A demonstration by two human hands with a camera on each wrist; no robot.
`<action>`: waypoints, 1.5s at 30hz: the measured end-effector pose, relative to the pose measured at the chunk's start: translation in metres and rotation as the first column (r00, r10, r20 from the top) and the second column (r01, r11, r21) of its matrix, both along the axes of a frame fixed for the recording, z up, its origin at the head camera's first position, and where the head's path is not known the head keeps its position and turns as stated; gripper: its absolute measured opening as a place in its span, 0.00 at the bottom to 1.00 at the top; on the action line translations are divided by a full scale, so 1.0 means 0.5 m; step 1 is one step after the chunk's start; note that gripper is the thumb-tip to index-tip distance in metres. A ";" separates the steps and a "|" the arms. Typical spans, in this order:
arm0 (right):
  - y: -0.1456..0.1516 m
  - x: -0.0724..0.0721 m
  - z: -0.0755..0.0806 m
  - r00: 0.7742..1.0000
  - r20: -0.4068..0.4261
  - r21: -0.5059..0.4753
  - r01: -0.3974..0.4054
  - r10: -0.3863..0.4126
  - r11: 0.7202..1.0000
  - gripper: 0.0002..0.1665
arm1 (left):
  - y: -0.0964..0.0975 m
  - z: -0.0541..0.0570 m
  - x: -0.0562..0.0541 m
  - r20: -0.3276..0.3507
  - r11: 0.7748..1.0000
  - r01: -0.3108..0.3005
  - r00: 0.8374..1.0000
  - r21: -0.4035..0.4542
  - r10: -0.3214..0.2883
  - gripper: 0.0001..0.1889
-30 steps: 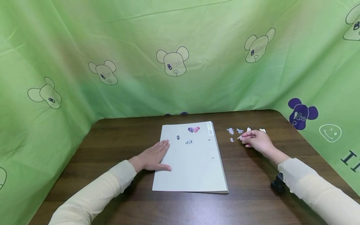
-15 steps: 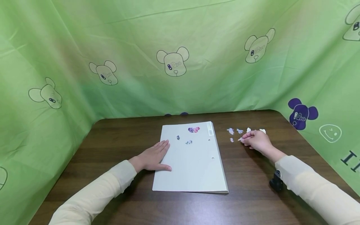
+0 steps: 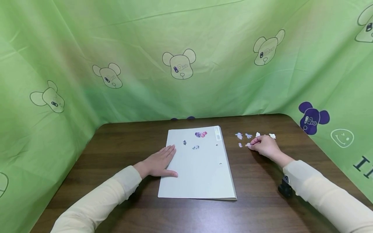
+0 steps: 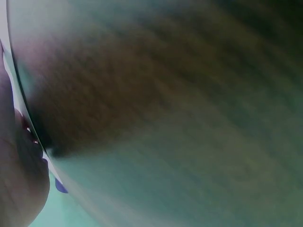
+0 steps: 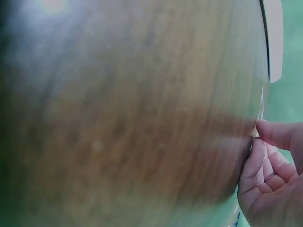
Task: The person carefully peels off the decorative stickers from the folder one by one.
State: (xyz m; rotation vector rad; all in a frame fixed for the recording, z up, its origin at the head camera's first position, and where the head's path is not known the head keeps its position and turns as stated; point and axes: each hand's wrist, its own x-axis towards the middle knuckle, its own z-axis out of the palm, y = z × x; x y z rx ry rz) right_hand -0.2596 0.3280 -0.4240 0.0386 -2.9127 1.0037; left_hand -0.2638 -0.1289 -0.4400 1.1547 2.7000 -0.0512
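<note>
My left hand (image 3: 160,161) lies flat with straight fingers on the left edge of a white folder (image 3: 201,178). Small coloured stickers, including a purple-and-pink one (image 3: 201,134), are on the folder's upper part. To the right of the folder, my right hand (image 3: 265,147) has thumb and fingertips together at a small pale sticker (image 3: 247,144), close over the table. The right wrist view shows the right hand's thumb and index finger (image 5: 258,151) nearly meeting at the tabletop; the sticker is mostly hidden there. Part of the left hand (image 4: 21,179) shows at the left wrist view's edge.
Several pale cut-out stickers lie around the right hand, among them a purplish one (image 3: 239,136), a smaller one (image 3: 240,145) and a white one (image 3: 272,136). The brown wooden table (image 3: 131,213) is backed by a green printed curtain (image 3: 140,87).
My right hand has shifted slightly left and down with its fingertips at the sticker, uncovering more of the white sticker behind it. The left hand and folder have stayed still.
</note>
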 end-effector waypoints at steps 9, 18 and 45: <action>-0.002 0.001 0.004 1.000 0.008 0.000 0.007 -0.007 1.000 0.09 | 0.001 -0.001 -0.002 0.004 1.000 -0.016 1.000 -0.015 0.016 0.59; -0.001 0.002 0.002 0.998 0.064 -0.071 0.019 -0.014 0.997 0.11 | 0.001 -0.001 0.000 0.005 1.000 -0.018 1.000 -0.014 0.018 0.58; 0.006 0.001 -0.002 0.997 0.068 -0.121 0.029 -0.021 0.992 0.11 | 0.002 0.001 0.001 0.004 1.000 -0.021 1.000 -0.023 0.021 0.58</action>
